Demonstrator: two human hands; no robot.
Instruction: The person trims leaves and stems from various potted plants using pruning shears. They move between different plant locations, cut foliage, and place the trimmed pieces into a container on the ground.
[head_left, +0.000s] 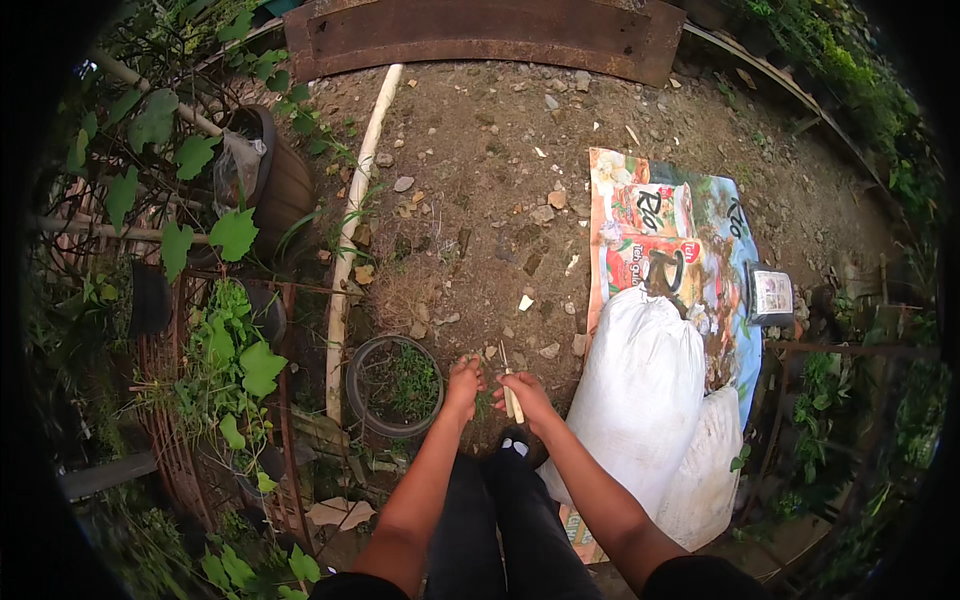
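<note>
My right hand (529, 396) grips a small pair of scissors with cream handles (514, 403). Their thin blades point away from me, over the soil. To the left, my left hand (465, 384) is curled with its fingertips together; whether something small is pinched there cannot be made out. Just beside that hand stands a round dark pot (355, 399) with small green weedy plants (409, 379) inside its rim. Close by on my right, a full white woven sack (637, 382) leans over a printed banner sheet (604, 225).
A second white sack (709, 472) lies behind the first. A black plastic packet (771, 294) rests at the banner's edge. On the left are a pale pole (367, 157), a large brown pot (289, 180) and a rusty rack (289, 420). A rusty metal sheet (480, 34) closes the far end.
</note>
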